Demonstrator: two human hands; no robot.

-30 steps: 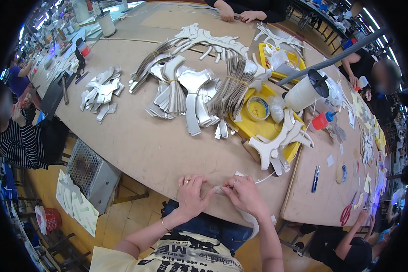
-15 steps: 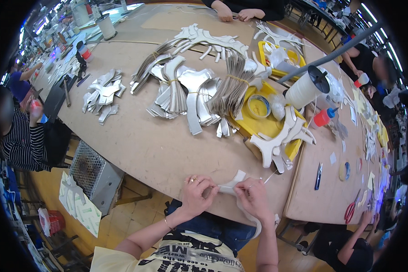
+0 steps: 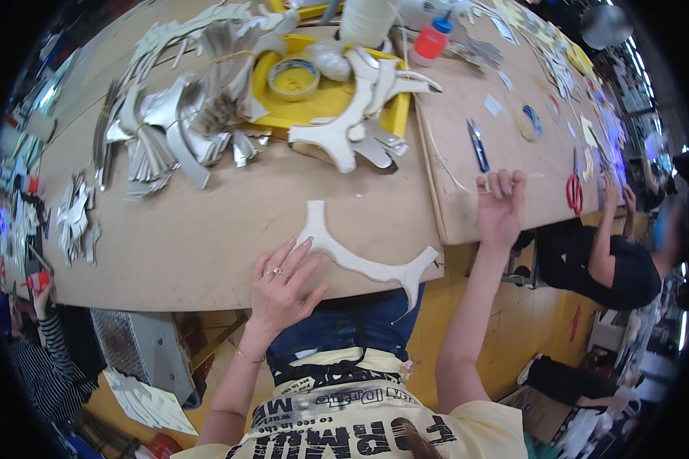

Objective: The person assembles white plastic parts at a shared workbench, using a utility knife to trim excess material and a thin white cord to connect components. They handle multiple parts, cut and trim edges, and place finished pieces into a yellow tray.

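Note:
A white, branch-shaped flat cardboard piece (image 3: 352,260) lies at the near edge of the brown table (image 3: 207,229), one arm jutting past the edge. My left hand (image 3: 283,287) rests flat on the table, fingers spread, fingertips touching the piece's left side. My right hand (image 3: 501,206) is stretched out to the neighbouring table (image 3: 467,206) on the right. Its fingers are curled on something thin and pale at the fingertips; what it is stays unclear.
A yellow tray (image 3: 394,115) holds a tape roll (image 3: 293,76) and more white branched pieces (image 3: 344,134). Bundles of silver cut-outs (image 3: 161,130) lie left of it. A blue cutter (image 3: 478,145), red scissors (image 3: 574,191) and a red-capped bottle (image 3: 430,42) sit right. A person in black (image 3: 605,260) works nearby.
Both hands were together at the table edge on a small white bit. Now the left hand lies flat by the branched piece, and the right hand has reached to the right-hand table.

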